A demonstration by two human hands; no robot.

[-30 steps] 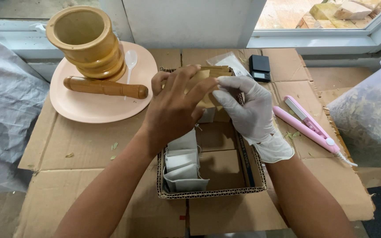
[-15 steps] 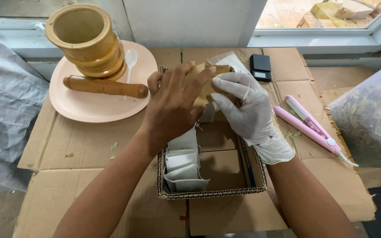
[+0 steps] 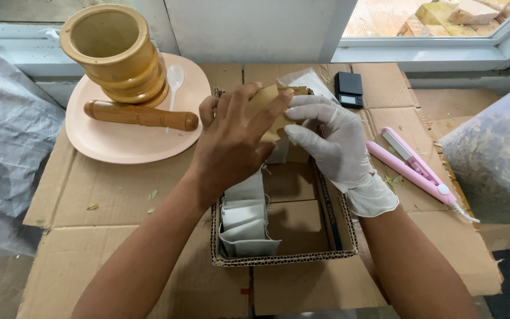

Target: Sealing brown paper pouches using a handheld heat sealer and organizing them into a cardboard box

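Flattened cardboard (image 3: 119, 201) covers the table; on it sits an open cardboard box (image 3: 302, 236) (white sachets (image 3: 244, 221) stacked inside); above its far end, bare left hand (image 3: 231, 142) and gloved right hand (image 3: 332, 142) pinch a small brown packet (image 3: 267, 103), fingers curled round it.

Single head cam, looks steeply down, close over cardboard tabletop (image 3: 119, 201)

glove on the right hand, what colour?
White; the right hand wears it, clearest in the head view.
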